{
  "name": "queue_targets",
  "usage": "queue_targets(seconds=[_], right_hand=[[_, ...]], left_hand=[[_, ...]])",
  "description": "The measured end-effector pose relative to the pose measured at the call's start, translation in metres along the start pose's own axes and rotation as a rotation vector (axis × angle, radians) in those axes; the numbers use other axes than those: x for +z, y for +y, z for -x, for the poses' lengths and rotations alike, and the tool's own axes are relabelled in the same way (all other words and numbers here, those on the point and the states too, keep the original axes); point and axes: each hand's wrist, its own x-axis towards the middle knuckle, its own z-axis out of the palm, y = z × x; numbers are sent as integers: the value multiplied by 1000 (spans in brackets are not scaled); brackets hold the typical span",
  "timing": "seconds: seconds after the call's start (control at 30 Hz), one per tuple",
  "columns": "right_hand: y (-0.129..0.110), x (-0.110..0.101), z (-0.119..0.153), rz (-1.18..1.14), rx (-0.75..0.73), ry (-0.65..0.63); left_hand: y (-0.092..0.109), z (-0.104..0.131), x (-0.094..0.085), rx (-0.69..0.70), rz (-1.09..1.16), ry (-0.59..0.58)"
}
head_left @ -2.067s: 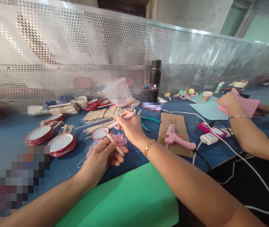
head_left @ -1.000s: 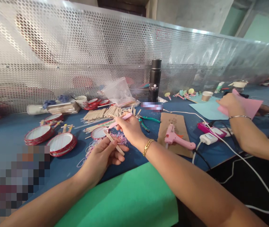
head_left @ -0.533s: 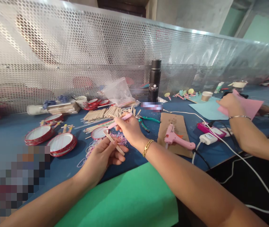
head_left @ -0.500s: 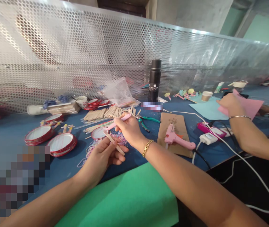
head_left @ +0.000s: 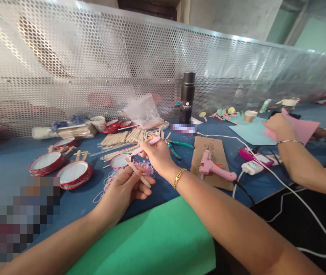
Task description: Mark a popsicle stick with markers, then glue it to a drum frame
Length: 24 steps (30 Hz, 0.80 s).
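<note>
My left hand [head_left: 127, 187] pinches a flat wooden craft stick [head_left: 138, 173] between thumb and fingers. In my right hand [head_left: 159, 154] is a slim pink pen-like tool [head_left: 145, 146], its tip pointing down toward the stick's upper end; whether they touch I cannot tell. Beneath both hands lies a tangle of pastel elastic loops [head_left: 110, 182]. A small round red-rimmed drum [head_left: 120, 160] lies partly behind the tool. Wooden sticks [head_left: 117, 138] are heaped just beyond. Green paper [head_left: 151, 240] covers the area below my forearms.
Red-rimmed drums [head_left: 75, 175] stand at left. Teal-handled pliers [head_left: 181, 144], a black bottle [head_left: 187, 98] and a pink glue gun [head_left: 216, 169] on cardboard [head_left: 196, 152] are to the right. A white cable [head_left: 291, 188] crosses there. A co-worker's hand [head_left: 277, 126] handles pink paper [head_left: 303, 128].
The tip of the pink tool has lifted slightly away to the right of the stick's end. My left hand and the stick stay almost still.
</note>
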Motion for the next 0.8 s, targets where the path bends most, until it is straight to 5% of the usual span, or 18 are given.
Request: queue_targets(seconds=[0.8], right_hand=[[-1, 1, 1, -37, 12, -44]], left_hand=[[-4, -2, -3, 4, -10, -19]])
